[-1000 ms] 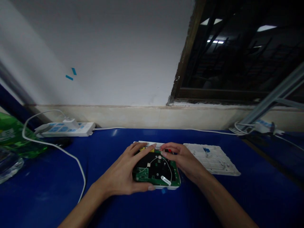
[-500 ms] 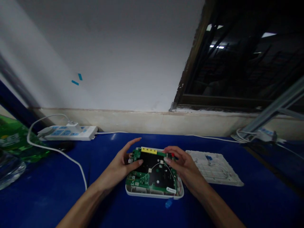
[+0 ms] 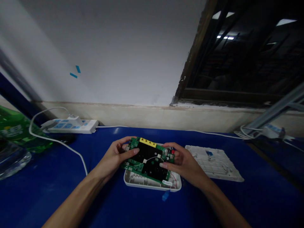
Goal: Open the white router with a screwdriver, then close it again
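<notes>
Between my hands is a green circuit board (image 3: pixel 133 169) with black heat plates, a yellow port block and thin wires. My left hand (image 3: pixel 121 154) grips its left edge, thumb on top. My right hand (image 3: pixel 179 160) holds the right edge near a red part, thumb pressed on the board. The board sits raised and tilted over a white plastic housing (image 3: pixel 152 187), whose near wall and inner ribs show. A red wire runs down into the housing at its right. By the near rim lies a small blue connector (image 3: pixel 165 195). The fingers under the board are hidden.
A white ribbed cover (image 3: pixel 215 163) lies on the blue table to the right. At the back left stands a power strip (image 3: pixel 71 126) with a white cable; green-labelled bottles (image 3: pixel 19 131) are at far left. Another cable bundle (image 3: pixel 247 133) rests by a metal post.
The circuit board has come up out of the white housing and is now tilted, with both hands closed on its edges. The view has shifted slightly.
</notes>
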A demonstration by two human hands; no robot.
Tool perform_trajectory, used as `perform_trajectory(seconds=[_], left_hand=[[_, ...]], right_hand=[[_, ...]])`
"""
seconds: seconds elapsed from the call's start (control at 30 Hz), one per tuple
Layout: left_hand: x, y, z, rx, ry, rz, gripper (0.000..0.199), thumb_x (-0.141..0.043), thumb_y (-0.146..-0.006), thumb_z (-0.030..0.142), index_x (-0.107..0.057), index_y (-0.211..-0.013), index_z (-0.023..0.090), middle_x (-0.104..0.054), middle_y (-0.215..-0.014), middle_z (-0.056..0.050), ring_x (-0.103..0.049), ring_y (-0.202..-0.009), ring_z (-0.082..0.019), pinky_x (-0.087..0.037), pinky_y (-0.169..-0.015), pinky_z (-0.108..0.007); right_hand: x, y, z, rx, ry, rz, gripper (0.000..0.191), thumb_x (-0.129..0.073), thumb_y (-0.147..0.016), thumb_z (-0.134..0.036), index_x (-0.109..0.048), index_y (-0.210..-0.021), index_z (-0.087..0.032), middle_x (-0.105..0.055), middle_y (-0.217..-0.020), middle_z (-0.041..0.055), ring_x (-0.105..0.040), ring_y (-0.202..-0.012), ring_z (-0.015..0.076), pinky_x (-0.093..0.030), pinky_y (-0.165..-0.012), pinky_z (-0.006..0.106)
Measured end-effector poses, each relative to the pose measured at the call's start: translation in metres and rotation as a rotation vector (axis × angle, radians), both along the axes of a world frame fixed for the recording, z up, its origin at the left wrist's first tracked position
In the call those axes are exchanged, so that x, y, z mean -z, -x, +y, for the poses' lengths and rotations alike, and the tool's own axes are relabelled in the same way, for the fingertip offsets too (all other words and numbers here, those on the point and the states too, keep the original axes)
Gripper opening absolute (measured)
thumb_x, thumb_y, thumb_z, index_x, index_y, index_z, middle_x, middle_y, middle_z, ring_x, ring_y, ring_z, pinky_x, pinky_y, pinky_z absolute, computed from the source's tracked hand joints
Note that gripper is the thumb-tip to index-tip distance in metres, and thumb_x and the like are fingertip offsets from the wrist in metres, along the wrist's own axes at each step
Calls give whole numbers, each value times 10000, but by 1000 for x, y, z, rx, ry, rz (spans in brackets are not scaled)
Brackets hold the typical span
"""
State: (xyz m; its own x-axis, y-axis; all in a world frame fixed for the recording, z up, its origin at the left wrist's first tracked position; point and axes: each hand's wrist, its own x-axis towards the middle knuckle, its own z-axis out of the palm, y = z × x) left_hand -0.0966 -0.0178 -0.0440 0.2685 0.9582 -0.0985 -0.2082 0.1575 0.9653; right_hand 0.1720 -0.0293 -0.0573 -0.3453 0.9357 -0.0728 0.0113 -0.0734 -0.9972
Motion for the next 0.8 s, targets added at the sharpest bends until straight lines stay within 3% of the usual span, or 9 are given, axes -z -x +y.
perform_trajectory(seconds=[0.17, 0.4, 0.5, 0.63, 0.8], left_hand=[[-6, -6, -4, -2, 32, -29, 462, -878, -787, 315, -682, -1189, 202, -777, -951, -51, -734, -793, -185, -575, -730, -287], [-10, 5, -3, 184, -60, 138, 566, -863, -782, 246, -619, -1288, 174, -771, -984, -50, -734, -886, -208, -581, -817, -334], [-10, 9, -6, 168, -154, 189, 484, -841, -799, 234, -639, -1233, 163, -770, -969, -44, -729, -868, -198, -582, -791, -319], [-10, 7, -10, 120, -320, 233, 313, -797, -850, 231, -700, -1141, 167, -780, -1002, -47, -732, -920, -194, -586, -823, -302], [-15, 4, -16, 90, -579, 369, 303, -737, -915, 204, -730, -1213, 253, -764, -1183, -34, -711, -1085, -195, -557, -976, -318]], right_hand=[[3, -4, 3, 10, 8, 53, 474, -904, -708, -315, -640, -1098, -257, -797, -903, -11, -753, -791, 156, -598, -768, 293], [5, -9, 6, 127, 6, 40, 435, -901, -712, -347, -675, -1071, -252, -799, -843, 4, -751, -728, 174, -613, -706, 297], [4, -13, 6, 66, -70, -8, 458, -904, -704, -319, -687, -1103, -266, -781, -860, -8, -735, -743, 166, -603, -679, 281], [2, -17, 2, -53, -226, -133, 475, -914, -683, -338, -751, -1122, -261, -780, -1045, 30, -730, -906, 210, -598, -766, 313], [-2, -15, -3, -133, -442, -426, 250, -787, -840, -422, -787, -869, -173, -679, -675, -4, -589, -580, 139, -439, -509, 244]])
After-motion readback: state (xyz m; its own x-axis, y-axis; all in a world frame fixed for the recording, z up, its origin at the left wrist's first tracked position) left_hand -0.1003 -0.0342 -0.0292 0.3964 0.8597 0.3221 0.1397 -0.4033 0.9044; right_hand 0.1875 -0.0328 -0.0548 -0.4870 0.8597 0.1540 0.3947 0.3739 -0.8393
